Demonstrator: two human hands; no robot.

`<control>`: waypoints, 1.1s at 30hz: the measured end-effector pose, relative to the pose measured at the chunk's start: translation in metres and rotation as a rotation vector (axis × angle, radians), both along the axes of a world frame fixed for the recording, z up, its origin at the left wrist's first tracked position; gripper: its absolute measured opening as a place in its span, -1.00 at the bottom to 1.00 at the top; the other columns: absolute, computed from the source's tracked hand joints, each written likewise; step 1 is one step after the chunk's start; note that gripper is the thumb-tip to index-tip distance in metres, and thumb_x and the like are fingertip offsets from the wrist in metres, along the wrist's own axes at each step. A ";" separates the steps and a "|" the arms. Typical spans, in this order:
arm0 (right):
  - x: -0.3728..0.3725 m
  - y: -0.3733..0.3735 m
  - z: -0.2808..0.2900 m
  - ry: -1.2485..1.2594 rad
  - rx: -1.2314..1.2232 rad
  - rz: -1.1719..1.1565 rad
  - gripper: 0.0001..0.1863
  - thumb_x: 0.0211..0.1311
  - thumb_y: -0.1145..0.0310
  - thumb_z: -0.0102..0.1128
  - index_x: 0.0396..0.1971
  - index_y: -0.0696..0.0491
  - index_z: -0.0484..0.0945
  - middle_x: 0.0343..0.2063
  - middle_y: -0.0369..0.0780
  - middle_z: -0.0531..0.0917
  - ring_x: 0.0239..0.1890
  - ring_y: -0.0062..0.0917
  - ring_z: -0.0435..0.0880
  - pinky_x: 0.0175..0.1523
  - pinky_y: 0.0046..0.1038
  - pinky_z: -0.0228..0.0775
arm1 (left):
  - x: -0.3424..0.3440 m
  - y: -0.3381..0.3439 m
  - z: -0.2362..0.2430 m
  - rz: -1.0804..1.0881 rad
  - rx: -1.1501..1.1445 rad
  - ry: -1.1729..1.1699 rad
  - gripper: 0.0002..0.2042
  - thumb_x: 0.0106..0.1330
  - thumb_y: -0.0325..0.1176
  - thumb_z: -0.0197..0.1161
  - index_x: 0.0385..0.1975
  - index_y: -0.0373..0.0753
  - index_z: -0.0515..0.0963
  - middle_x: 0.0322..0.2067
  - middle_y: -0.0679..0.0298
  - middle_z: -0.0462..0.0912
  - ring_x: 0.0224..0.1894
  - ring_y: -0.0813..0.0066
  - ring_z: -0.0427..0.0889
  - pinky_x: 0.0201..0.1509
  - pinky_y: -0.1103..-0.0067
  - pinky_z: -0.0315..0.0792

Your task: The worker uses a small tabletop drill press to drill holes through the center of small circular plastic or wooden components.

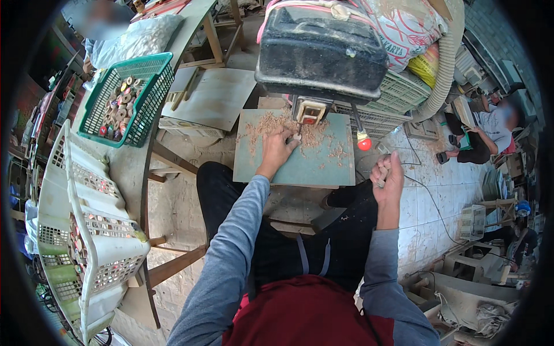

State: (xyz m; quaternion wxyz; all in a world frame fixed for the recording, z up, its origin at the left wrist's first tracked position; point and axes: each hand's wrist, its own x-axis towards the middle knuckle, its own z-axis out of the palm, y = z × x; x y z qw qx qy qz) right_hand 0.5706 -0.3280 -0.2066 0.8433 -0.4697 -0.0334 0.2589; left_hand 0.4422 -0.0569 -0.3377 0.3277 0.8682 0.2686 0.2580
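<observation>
My left hand (277, 151) rests on the green work board (254, 164) and pinches a small pale wooden piece (296, 137) beneath the black-housed drill press (320, 60). The bit comes down close to the piece; whether they touch I cannot tell. Curled wood shavings (271, 122) lie around my fingers and the bit. My right hand (389, 181) is raised palm up, right of the board, its fingers curled round several small wooden pieces (380, 183). Beyond it hangs the machine's lever with a red knob (363, 144), which my hand does not touch.
On the left bench, a green basket (151, 118) holds small round wooden pieces. A white crate (109, 228) with more pieces stands nearer. Cables (433, 193) cross the tiled floor at right. Another person (493, 135) sits at far right; one more is at upper left.
</observation>
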 end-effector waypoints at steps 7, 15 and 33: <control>-0.024 0.029 0.063 -0.575 -0.553 0.129 -0.70 0.35 0.30 0.26 -0.07 0.19 0.65 -0.55 -0.35 0.57 -0.66 -0.79 0.41 -0.60 -0.68 0.15 | 0.000 0.000 0.003 0.003 0.010 -0.071 -0.68 0.05 -0.23 0.51 -0.20 -0.20 0.72 -0.29 0.29 0.64 -0.28 0.33 0.62 -0.07 0.36 0.34; -0.016 0.041 0.060 -0.648 -0.722 0.281 -0.62 0.31 0.22 0.32 -0.03 0.19 0.66 -0.60 -0.39 0.55 -0.65 -0.80 0.39 -0.55 -0.64 0.19 | -0.001 0.000 0.000 0.038 0.075 -0.033 -0.69 0.06 -0.21 0.49 -0.22 -0.19 0.73 -0.30 0.31 0.64 -0.27 0.33 0.61 -0.04 0.37 0.28; 0.058 0.097 -0.012 -0.914 -1.004 0.227 -0.40 0.16 0.02 0.36 0.08 0.16 0.61 -0.14 0.10 0.71 -0.05 -0.19 0.74 0.06 -0.33 0.50 | -0.002 -0.005 0.012 0.030 0.070 -0.006 -0.65 0.08 -0.18 0.48 -0.16 -0.19 0.72 -0.31 0.26 0.62 -0.20 0.28 0.61 0.00 0.33 0.25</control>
